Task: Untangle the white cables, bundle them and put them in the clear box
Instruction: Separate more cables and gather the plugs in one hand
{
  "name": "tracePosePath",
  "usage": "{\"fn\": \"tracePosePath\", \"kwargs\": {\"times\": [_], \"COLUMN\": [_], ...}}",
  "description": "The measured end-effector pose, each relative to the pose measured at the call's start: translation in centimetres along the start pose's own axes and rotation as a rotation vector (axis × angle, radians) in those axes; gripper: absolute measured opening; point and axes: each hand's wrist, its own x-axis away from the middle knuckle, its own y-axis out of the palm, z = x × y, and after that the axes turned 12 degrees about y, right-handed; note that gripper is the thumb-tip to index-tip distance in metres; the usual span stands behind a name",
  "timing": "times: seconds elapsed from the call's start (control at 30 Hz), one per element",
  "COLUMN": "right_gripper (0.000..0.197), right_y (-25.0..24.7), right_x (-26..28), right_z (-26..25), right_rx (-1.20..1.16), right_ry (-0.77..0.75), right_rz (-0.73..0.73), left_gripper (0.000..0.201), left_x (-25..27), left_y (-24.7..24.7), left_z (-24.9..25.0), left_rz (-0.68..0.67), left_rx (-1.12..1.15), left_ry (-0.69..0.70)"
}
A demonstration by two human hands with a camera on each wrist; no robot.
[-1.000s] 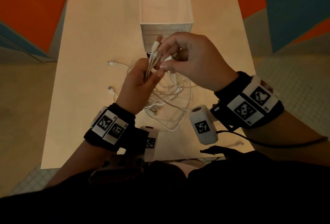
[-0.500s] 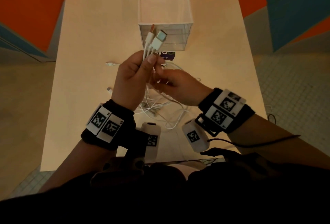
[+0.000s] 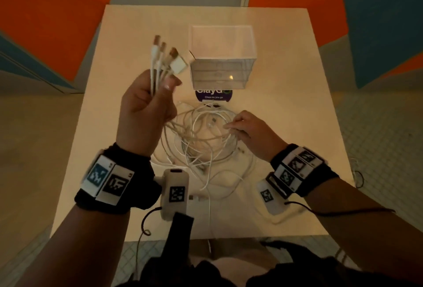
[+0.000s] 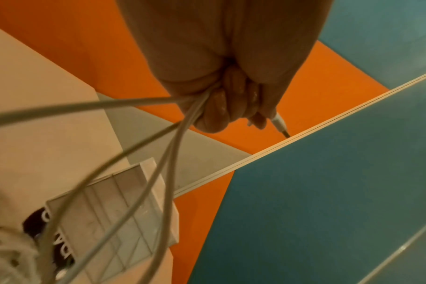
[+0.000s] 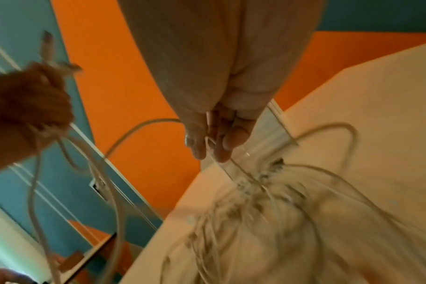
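Observation:
My left hand [image 3: 160, 83] is raised left of the clear box [image 3: 222, 58] and grips several white cable ends in a fist, their plugs [image 3: 165, 56] sticking up. The left wrist view shows those fingers [image 4: 227, 109] curled round the strands [image 4: 169, 153], one plug [image 4: 280, 127] poking out past them. From that hand the strands run down to the cable tangle [image 3: 201, 142] on the table. My right hand [image 3: 230, 126] is low at the tangle's right side and pinches a few strands. A thin cable [image 5: 227, 163] passes between its fingertips [image 5: 195, 142]. The box looks empty.
The box stands at the middle back of the light wooden table [image 3: 137, 35], with a purple sticker [image 3: 214, 96] just in front of it. One cable strand [image 3: 209, 218] trails over the table's front edge. Orange and teal walls surround the table.
My left hand rose and moved left with the plug ends. My right hand let go of the plugs, dropped to the tangle and took hold of strands at its right side.

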Motion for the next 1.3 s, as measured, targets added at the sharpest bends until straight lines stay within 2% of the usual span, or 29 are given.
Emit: {"fn": "tracePosePath", "kwargs": {"times": [0.07,0.13,0.2,0.27,0.3,0.37,0.47,0.53,0.6,0.67,0.77,0.9,1.03,1.13,1.2,1.3], "right_gripper": [0.025,0.019,0.005,0.007,0.008,0.01,0.011,0.01,0.005,0.008,0.018,0.031,0.012,0.021,0.024,0.025], "right_y": [-1.3,-2.5,-3.5,-4.2,-4.3,-4.4,-4.3,-4.8,-5.5,-5.8,-4.8,-2.2,-0.1,1.1,1.0,-0.5], "right_x": [-0.4,-0.4,-0.4,-0.4,-0.5,-0.6,-0.8,-0.7,-0.7,-0.7,-1.0,-0.9,-1.2,-1.7,-2.0,-2.6], "right_z": [-1.6,-3.8,-5.6,-7.2,-7.6,-8.3,-8.6,-8.7,-8.4,-7.6,-6.2,-4.9,-3.5,-1.3,-0.3,-0.3], "right_rx": [0.0,-0.088,-0.233,-0.263,-0.248,-0.232,-0.31,-0.339,-0.333,-0.363,-0.445,-0.461,-0.305,-0.255,-0.233,-0.079], "right_ry": [-0.054,-0.08,-0.093,-0.148,-0.184,-0.246,-0.309,-0.298,-0.279,-0.256,-0.105,-0.021,0.009,0.132,0.173,0.043], "right_rz": [0.028,0.09,0.151,0.2,0.206,0.217,0.185,0.154,0.137,0.16,0.169,-0.031,-0.138,-0.106,-0.059,0.071], "left_gripper": [0.017,0.006,0.016,0.034,0.035,0.021,0.013,0.017,0.01,0.013,0.014,0.01,0.012,0.014,0.016,0.012], "left_x": [0.3,0.8,1.4,2.1,2.3,2.7,2.6,2.3,2.0,1.5,0.8,0.0,-0.9,-2.0,-2.5,-2.6], "left_y": [0.2,1.0,1.9,2.5,2.7,3.0,3.6,3.8,3.8,3.6,3.3,3.3,3.1,2.3,1.5,0.4], "left_z": [-0.8,-1.2,-1.8,-2.2,-2.5,-2.6,-2.6,-2.9,-3.4,-3.7,-4.0,-3.4,-2.1,-0.7,-0.3,-1.0], "left_rz": [-0.017,-0.094,-0.189,-0.209,-0.21,-0.238,-0.229,-0.224,-0.227,-0.22,-0.198,-0.19,-0.099,-0.078,-0.085,-0.091], "left_rx": [-0.095,-0.204,-0.288,-0.278,-0.258,-0.237,-0.215,-0.235,-0.235,-0.191,-0.104,-0.059,0.135,0.232,0.165,-0.057], "left_ry": [-0.032,-0.046,-0.072,-0.115,-0.135,-0.139,-0.106,-0.077,-0.069,-0.08,-0.096,-0.072,-0.075,-0.011,0.017,-0.016]}}
